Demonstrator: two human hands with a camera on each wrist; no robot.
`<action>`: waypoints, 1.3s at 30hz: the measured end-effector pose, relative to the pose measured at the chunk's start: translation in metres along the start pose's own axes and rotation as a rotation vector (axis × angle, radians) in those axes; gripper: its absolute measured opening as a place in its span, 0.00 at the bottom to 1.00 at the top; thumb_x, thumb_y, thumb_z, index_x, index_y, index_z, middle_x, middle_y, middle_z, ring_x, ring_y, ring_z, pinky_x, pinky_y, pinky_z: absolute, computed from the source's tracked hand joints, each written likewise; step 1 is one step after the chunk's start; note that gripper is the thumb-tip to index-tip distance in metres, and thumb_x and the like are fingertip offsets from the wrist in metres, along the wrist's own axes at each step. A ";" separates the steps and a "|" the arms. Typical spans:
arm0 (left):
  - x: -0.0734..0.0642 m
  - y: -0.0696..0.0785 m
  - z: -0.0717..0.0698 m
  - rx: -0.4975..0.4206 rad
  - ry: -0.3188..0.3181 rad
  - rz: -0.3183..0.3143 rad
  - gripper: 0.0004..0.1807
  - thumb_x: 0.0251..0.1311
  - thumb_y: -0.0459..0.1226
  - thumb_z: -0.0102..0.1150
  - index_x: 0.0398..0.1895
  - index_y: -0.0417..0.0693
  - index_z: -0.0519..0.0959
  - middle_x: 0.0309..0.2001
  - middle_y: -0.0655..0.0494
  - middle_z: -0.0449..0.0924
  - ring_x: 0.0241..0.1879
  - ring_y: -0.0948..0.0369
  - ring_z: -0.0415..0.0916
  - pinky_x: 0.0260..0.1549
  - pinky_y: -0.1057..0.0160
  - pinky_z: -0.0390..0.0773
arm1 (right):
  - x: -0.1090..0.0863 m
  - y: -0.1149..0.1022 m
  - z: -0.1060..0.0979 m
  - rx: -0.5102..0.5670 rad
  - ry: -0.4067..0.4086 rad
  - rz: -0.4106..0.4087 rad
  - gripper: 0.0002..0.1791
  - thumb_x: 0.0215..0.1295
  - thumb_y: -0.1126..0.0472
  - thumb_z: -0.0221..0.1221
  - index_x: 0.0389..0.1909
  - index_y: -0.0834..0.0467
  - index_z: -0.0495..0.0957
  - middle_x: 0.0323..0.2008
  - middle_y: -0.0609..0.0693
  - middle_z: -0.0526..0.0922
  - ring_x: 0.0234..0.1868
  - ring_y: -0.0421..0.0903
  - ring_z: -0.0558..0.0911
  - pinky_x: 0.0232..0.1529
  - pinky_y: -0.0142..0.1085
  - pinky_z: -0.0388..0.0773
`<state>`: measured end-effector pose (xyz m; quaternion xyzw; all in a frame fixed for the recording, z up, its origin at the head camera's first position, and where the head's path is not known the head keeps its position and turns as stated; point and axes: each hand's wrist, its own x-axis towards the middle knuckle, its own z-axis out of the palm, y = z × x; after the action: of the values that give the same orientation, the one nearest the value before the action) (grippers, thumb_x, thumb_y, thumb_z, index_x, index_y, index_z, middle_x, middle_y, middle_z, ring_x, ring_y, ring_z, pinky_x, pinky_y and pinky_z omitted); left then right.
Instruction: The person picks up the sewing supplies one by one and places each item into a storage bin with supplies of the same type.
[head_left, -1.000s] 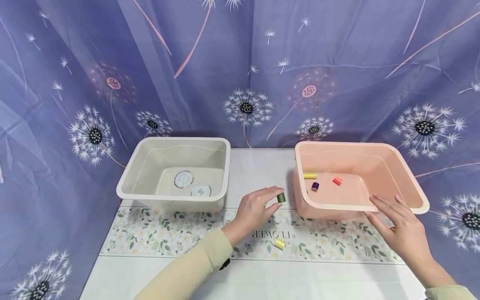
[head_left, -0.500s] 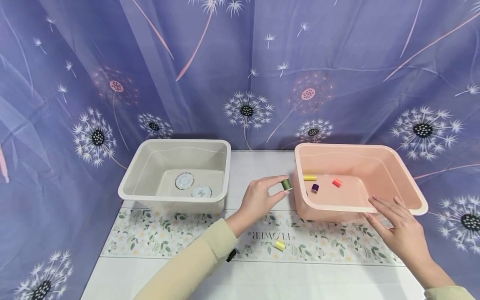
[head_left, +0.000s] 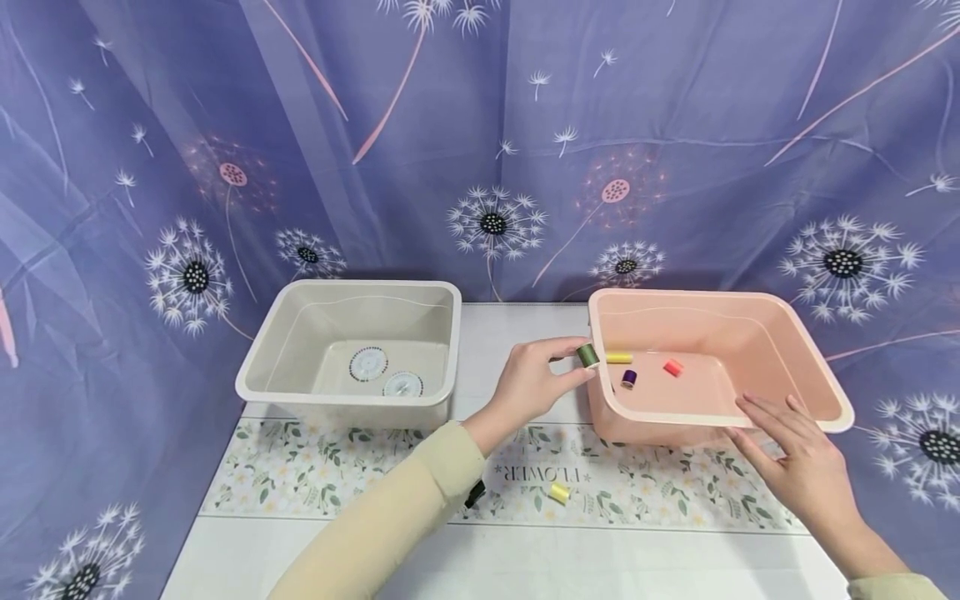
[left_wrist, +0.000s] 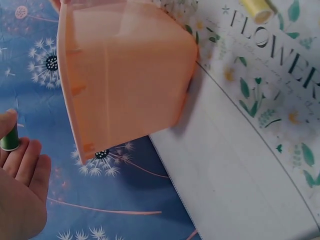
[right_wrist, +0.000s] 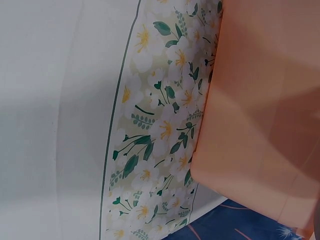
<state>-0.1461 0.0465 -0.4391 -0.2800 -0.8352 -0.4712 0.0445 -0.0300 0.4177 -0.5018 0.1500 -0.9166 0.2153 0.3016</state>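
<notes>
Between thumb and fingers my left hand (head_left: 534, 379) pinches a small dark green spool of thread (head_left: 587, 356), held at the left rim of the pink basin (head_left: 720, 418). The left wrist view shows the same green spool (left_wrist: 10, 140) at the fingertips, level with the basin's outer wall (left_wrist: 130, 90). My right hand (head_left: 802, 454) rests with extended fingers on the basin's front rim at the right. Inside the basin lie a yellow spool (head_left: 619, 357), a purple spool (head_left: 628, 379) and a red spool (head_left: 672, 367). The right hand is almost wholly outside the right wrist view.
A grey basin (head_left: 348, 397) at the left holds two round pin wheels (head_left: 368, 364). Another yellow spool (head_left: 559, 492) lies on the table's flower-printed strip, in front of the gap between basins. A purple dandelion curtain (head_left: 420, 167) hangs behind the table.
My left hand has moved right and slightly up with the green spool, from the gap between the basins to the pink basin's rim. The right hand has stayed on the rim.
</notes>
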 end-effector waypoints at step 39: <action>0.096 0.021 0.049 -0.046 -0.278 -0.071 0.17 0.66 0.41 0.76 0.57 0.54 0.89 0.52 0.62 0.90 0.51 0.67 0.87 0.49 0.79 0.77 | 0.001 0.001 0.000 -0.022 0.011 -0.002 0.42 0.75 0.26 0.53 0.60 0.62 0.86 0.53 0.67 0.87 0.73 0.17 0.61 0.84 0.41 0.55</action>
<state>-0.2063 0.1354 -0.4174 -0.3139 -0.8315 -0.4483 -0.0950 -0.0311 0.4182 -0.5015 0.1463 -0.9171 0.2058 0.3084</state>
